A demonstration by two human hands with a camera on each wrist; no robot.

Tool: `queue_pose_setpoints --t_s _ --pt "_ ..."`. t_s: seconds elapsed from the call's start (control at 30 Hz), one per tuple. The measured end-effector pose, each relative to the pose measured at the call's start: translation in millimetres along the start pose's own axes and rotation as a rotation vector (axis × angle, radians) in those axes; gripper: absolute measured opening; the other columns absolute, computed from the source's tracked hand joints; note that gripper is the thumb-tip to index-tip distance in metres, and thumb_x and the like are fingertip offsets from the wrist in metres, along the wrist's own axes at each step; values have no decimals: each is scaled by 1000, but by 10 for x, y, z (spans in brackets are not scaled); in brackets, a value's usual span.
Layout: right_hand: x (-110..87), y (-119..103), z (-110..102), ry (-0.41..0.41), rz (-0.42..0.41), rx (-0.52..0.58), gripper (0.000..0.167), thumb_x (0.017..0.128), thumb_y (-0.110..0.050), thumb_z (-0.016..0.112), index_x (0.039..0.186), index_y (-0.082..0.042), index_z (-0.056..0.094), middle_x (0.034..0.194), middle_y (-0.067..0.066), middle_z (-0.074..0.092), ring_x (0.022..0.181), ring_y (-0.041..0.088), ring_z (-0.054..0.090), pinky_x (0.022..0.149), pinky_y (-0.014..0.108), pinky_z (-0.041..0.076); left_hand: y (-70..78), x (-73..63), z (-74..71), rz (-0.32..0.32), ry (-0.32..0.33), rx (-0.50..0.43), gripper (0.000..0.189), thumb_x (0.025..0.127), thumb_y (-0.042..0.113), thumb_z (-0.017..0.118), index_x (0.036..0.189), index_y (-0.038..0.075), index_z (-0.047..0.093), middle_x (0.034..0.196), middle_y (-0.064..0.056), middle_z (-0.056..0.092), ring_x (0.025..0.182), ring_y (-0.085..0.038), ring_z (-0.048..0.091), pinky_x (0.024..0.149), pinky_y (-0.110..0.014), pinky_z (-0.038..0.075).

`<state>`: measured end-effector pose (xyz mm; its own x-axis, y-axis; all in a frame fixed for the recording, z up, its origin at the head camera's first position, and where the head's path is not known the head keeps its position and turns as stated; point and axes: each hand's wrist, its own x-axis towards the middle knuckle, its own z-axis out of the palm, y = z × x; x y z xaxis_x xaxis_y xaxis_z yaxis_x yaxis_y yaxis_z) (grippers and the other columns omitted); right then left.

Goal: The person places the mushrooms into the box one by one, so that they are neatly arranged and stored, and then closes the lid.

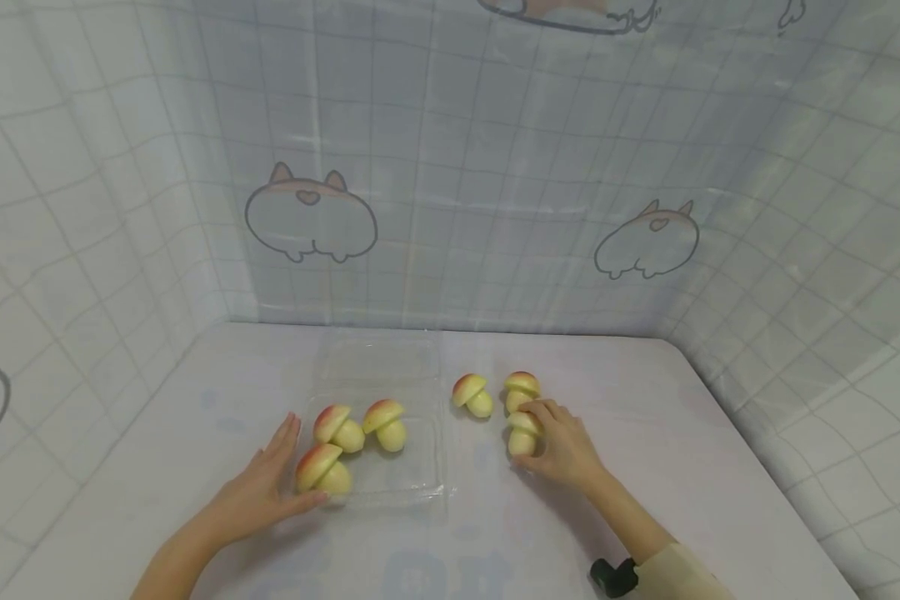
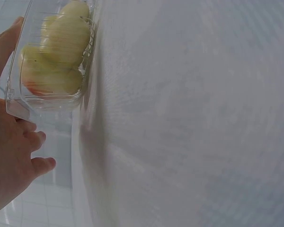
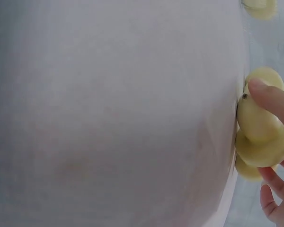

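A clear plastic clamshell box (image 1: pixel 423 490) lies with its lid folded back, and three yellow toy mushrooms with reddish caps are in its left and middle part, one of them a front-left mushroom (image 1: pixel 319 468). My left hand (image 1: pixel 258 493) rests against the box's front left corner, fingers extended along the side and thumb at the front wall; the left wrist view shows this hand (image 2: pixel 12 146) beside the box (image 2: pixel 49 101). To the right of the box, my right hand (image 1: pixel 566 450) grips a mushroom (image 1: pixel 523 435) between thumb and fingers; it appears on the table in the right wrist view (image 3: pixel 258 118).
Two more mushrooms stand on the white table (image 1: pixel 255 367): a tilted mushroom (image 1: pixel 472 395) near the box, and another mushroom (image 1: pixel 521 390) just behind the gripped one. The transparent lid (image 1: pixel 378 362) lies behind the box. Patterned curtains (image 1: pixel 457 208) enclose the back and sides.
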<state>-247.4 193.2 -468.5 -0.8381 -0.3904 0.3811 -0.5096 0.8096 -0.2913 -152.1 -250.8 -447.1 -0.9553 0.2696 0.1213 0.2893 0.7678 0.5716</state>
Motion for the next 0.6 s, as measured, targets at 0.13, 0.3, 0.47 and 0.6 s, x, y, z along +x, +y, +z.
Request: queue_pose_setpoints --t_s 0.13,0.3,0.47,0.6 --pt "14 -40 -8 -9 0 -12 81 56 -39 92 124 -13 56 118 7 58 103 29 58 78 45 47 4 -3 -1 0 -1 10 112 80 49 74 149 -11 9 155 -31 9 138 -50 18 104 -69 21" --pt "22 -64 -19 -6 -10 -12 79 55 -31 93 121 -10 56 115 9 59 101 29 59 81 47 50 21 -2 -15 -5 2 15 112 79 50 74 149 -11 10 155 -31 10 137 -51 20 104 -69 21" --pt "10 -56 -46 35 -15 -1 79 53 -29 93 120 -11 56 110 7 59 95 27 60 78 44 51 9 -4 -3 -12 1 25 112 79 51 73 149 -11 11 155 -31 10 136 -51 21 104 -69 22" --pt "27 -58 -96 83 -58 14 79 54 -28 92 121 -11 55 109 5 59 94 25 60 78 42 51 -7 -5 6 -9 5 17 112 79 50 74 149 -11 11 155 -31 10 137 -50 19 104 -69 21"
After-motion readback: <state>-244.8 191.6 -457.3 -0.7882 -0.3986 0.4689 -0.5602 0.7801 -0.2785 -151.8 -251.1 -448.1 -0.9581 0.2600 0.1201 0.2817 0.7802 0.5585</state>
